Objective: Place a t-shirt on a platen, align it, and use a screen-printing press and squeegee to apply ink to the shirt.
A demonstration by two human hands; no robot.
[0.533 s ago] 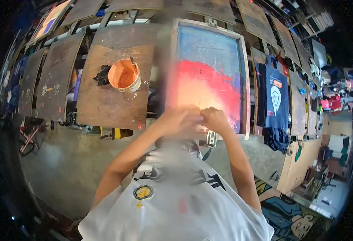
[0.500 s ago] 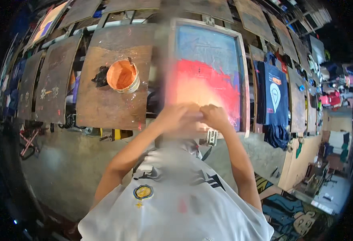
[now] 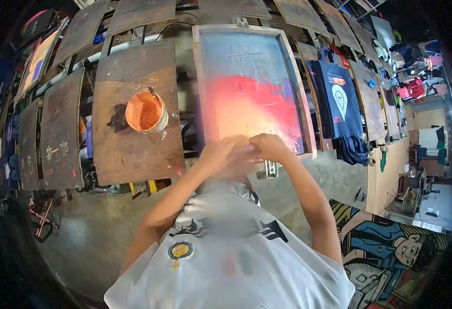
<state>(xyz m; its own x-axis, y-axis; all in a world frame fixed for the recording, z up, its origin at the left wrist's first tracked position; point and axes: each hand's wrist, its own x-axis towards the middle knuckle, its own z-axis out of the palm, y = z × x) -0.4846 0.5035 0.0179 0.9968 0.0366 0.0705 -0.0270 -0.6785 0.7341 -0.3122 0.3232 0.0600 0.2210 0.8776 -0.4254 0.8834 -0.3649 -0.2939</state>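
A wood-rimmed printing screen (image 3: 290,56) lies on a board in front of me, its mesh blue-grey at the far end. Red ink (image 3: 231,95) covers the middle of the mesh, and a bright glare washes out the nearer part. Both my hands meet at the screen's near end. My left hand (image 3: 219,154) is partly blurred, with its fingers curled inward. Beside it my right hand (image 3: 270,148) is closed, knuckles up. A smeared patch hides whatever lies between and under the fingers. Below the right hand, a metal hinge clamp (image 3: 271,170) shows at the screen's near edge.
On the wooden board (image 3: 133,159) to the left stands a tub (image 3: 148,113) with orange ink inside, a dark crumpled rag (image 3: 118,118) against it. Dark blue printed tote bags (image 3: 336,98) lie stacked right of the screen. More boards line both sides; concrete floor (image 3: 97,232) is below.
My view has turned slightly, so the screen, tub and bags sit further left in the picture. Both hands remain together at the screen's near end, with their grip looking much the same.
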